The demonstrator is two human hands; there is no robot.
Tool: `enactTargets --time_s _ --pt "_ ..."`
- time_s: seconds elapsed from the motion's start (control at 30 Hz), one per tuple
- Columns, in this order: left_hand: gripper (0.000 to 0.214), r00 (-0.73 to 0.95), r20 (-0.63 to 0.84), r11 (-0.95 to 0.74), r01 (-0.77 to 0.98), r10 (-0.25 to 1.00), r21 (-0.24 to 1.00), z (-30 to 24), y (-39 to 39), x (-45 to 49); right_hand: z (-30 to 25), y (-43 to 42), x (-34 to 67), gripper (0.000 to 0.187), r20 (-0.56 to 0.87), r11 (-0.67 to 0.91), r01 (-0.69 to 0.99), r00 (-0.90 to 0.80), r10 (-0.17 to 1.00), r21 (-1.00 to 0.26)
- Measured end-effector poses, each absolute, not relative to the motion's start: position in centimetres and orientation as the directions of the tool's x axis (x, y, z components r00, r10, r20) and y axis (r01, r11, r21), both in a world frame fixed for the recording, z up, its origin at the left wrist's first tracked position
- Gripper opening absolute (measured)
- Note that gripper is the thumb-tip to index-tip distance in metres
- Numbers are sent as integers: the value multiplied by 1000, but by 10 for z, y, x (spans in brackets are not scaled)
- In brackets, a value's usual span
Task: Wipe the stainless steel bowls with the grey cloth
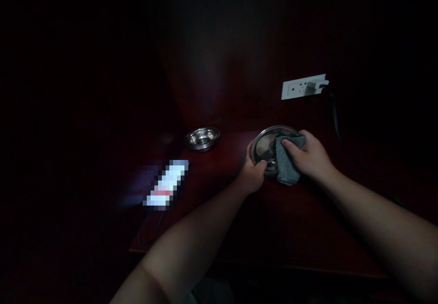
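Note:
My left hand point(252, 174) grips the left side of a shiny metal bowl point(265, 146), its thumb over the near rim. The bowl is held tilted, its inside facing me. A grey-green cloth point(288, 160) is draped over the bowl's right side. My right hand point(310, 154) is closed on the cloth at that rim, thumb on top; its other fingers are hidden behind the bowl and cloth. Further left, apart from both hands, more metal bowls point(202, 139) sit on the dark red table, seemingly stacked.
A lit, pixelated phone-like screen point(166, 185) lies at the table's left, with a cable point(139, 231) looping toward the edge. On the back wall is a white socket panel point(297, 88) with a plug point(317, 85); a dark cord point(335, 117) hangs beside it. The surroundings are very dark.

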State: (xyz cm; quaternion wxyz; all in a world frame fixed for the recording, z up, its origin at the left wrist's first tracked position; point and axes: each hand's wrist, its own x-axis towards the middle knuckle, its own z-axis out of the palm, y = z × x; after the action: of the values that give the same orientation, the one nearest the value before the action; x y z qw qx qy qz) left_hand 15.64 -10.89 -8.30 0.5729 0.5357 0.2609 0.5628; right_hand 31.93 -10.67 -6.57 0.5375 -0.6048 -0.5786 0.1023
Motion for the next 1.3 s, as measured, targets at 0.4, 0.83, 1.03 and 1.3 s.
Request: enactTargets --time_s 0.4,0.83,1.03,1.3 --pt "66 298 206 -140 -228 932 964 -87 -104 153 -51 -119 322 29 596 290 733 192 780 -616" --pt "50 489 239 -156 -204 839 966 -87 -100 146 -40 -129 321 25 676 497 739 -76 733 -455" --pt "42 336 359 -306 -201 871 930 -80 -106 144 -45 -119 323 24 569 432 486 176 803 -760" --pt "68 170 685 -701 49 708 712 -62 -131 138 -57 -102 333 27 444 270 464 320 837 -844"
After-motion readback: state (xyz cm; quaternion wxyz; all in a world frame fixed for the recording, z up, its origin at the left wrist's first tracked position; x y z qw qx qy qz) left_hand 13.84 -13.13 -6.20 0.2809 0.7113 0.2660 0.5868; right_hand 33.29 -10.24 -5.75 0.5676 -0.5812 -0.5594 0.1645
